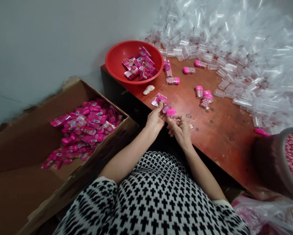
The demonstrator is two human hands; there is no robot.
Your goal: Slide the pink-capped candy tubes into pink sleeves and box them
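Note:
Over the near edge of the table, my left hand (155, 121) pinches a shiny pink printed wrapper (159, 99) between thumb and fingers. Close beside it, my right hand (181, 130) is closed on a small clear tube with a bright pink cap (171, 112); its lower part is hidden by my fingers. The capped end touches or nearly touches the wrapper's near end; I cannot tell whether it is inside. Several pink-capped tubes filled with pink candies (172, 81) lie farther back on the tabletop.
A red bowl (109, 67) of wrappers stands at the table's (224, 140) back left corner. Empty clear tubes (254, 68) pile up at the back right. A bucket (266, 153) of pink candies stands right. At left, a cardboard box (16, 186) holds wrapped pink packs (87, 125).

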